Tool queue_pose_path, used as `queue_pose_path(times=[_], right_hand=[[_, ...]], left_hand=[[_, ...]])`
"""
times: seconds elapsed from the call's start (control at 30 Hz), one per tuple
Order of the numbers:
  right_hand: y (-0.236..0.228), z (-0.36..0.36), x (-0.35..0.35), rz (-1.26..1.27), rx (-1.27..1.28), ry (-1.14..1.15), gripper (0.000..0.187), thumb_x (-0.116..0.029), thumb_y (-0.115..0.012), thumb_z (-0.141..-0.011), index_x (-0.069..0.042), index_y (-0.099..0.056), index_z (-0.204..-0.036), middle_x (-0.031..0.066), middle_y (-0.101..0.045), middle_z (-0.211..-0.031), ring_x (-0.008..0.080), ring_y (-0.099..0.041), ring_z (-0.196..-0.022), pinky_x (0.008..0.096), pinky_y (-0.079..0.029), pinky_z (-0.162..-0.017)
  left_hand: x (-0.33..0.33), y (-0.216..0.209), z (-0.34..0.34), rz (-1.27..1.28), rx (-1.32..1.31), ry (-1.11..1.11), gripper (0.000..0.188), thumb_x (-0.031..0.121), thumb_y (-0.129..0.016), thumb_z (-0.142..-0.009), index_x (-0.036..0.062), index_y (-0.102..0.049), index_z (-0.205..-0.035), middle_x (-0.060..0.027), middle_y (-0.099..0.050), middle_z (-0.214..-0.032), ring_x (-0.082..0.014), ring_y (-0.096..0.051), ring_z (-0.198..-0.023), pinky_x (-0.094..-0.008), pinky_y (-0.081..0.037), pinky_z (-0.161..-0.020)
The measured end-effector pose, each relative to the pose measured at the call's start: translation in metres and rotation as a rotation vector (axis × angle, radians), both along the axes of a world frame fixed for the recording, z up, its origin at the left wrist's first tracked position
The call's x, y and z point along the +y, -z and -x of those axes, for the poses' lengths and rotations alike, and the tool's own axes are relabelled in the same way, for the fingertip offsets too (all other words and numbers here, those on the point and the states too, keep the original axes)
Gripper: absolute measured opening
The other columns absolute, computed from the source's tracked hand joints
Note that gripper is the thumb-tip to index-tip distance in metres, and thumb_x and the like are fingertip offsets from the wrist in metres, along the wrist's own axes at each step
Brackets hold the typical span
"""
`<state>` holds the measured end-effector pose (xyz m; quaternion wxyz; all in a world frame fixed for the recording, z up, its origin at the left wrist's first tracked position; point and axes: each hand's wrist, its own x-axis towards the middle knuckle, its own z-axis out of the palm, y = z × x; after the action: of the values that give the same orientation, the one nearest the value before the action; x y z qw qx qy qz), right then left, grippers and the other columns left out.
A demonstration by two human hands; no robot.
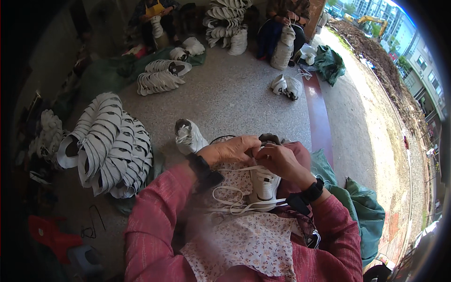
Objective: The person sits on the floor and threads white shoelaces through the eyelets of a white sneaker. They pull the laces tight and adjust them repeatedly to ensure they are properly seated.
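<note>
- White shoe (264,184) on the lap, toe toward the person.
- Left hand (230,149) and right hand (280,161): both grips pinched on the lace (235,207) at the shoe's top.
- Lacing looks partly done; loose ends trail.
- Stacked shoes (112,145) on the floor, left.

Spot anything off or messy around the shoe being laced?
Nothing damaged. The left hand and right hand hold a white lace-up sneaker on the lap; its white laces trail loose over the floral cloth. One white sneaker lies apart from the nested stack of white shoes.
</note>
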<state>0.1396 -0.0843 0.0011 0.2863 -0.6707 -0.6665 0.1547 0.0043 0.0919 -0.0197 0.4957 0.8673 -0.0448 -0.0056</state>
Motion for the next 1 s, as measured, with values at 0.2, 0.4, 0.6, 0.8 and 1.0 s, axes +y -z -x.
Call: queue_pose_path(times=[0.2,0.4,0.6,0.8,1.0], right_hand=[[0.004,-0.010,0.016,0.009,-0.025,-0.193,0.008,-0.012,-0.068,-0.081,-0.009,-0.070,-0.087,0.0091,-0.067,-0.084,0.0302,-0.067,-0.083,0.0417,-0.052,-0.071],[-0.014,-0.033,-0.002,-0.156,-0.528,0.005,0.010,-0.007,-0.064,-0.082,-0.007,-0.067,-0.092,0.0097,-0.062,-0.094,0.0309,-0.064,-0.083,0.0421,-0.052,-0.071],[-0.027,-0.087,-0.041,0.044,0.146,0.391,0.019,-0.016,-0.052,-0.100,-0.004,-0.064,-0.091,0.0120,-0.066,-0.104,0.0261,-0.068,-0.088,0.0367,-0.053,-0.075],[-0.018,-0.050,-0.036,-0.069,1.831,0.007,0.023,-0.021,-0.045,-0.105,-0.005,-0.060,-0.100,0.0148,-0.066,-0.120,0.0242,-0.067,-0.101,0.0370,-0.053,-0.092],[0.018,-0.073,-0.035,-0.146,1.930,-0.004,0.023,-0.024,-0.046,-0.106,-0.006,-0.060,-0.102,0.0117,-0.067,-0.113,0.0240,-0.067,-0.104,0.0377,-0.052,-0.097]], left_hand=[[0.001,0.013,0.001,0.048,-0.069,-0.019,0.029,0.010,-0.082,-0.071,0.0047,-0.057,-0.086,-0.0038,-0.054,-0.094,-0.0190,-0.054,-0.092,-0.0316,-0.045,-0.084],[-0.006,0.003,0.011,0.176,-0.008,-0.063,0.025,0.022,-0.082,-0.076,0.0075,-0.066,-0.089,-0.0019,-0.053,-0.093,-0.0179,-0.054,-0.094,-0.0315,-0.045,-0.084],[-0.026,-0.001,0.001,-0.138,0.000,-0.105,0.028,0.037,-0.082,-0.077,0.0111,-0.072,-0.083,-0.0046,-0.053,-0.096,-0.0214,-0.053,-0.097,-0.0338,-0.045,-0.085],[-0.031,0.008,0.002,-0.126,0.014,-0.187,0.028,0.036,-0.082,-0.075,0.0104,-0.073,-0.083,-0.0072,-0.054,-0.096,-0.0241,-0.052,-0.100,-0.0366,-0.044,-0.087],[-0.070,-0.019,-0.014,-0.363,0.169,-0.387,0.033,0.040,-0.078,-0.077,0.0083,-0.068,-0.078,-0.0113,-0.056,-0.105,-0.0316,-0.049,-0.109,-0.0451,-0.042,-0.096]])
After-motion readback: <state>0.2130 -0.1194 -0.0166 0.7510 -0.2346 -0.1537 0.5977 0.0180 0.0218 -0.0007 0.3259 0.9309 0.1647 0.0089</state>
